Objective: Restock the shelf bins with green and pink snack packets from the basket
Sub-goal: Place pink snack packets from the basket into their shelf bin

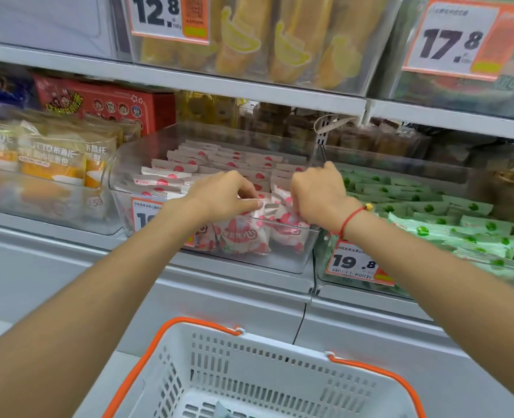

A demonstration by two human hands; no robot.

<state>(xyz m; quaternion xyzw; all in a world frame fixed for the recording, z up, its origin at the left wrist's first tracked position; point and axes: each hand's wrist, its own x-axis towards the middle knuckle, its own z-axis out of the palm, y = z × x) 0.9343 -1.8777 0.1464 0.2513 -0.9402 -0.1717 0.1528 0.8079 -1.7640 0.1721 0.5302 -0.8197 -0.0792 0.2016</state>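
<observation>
Left hand: the left hand has its fingers curled down over the front row of the pink packets, apparently pinching one; what exactly it holds I cannot tell.
Right hand: the right hand is curled tight, gripping the top of a pink packet at the front of the pink bin.
Pink stock: rows stand on edge, long axes running across the bin parallel to the shelf front, faces toward the aisle.
Green stock: the green packets fill the green bin just beside, to the right, lying more tilted.
Basket: the basket sits below the shelf edge; little shows inside it.
Risk: front packets bulge against the clear wall; pressing more in could tip one over the shelf's front edge.
Risk: uneven pushing could topple the upright rows.
</observation>
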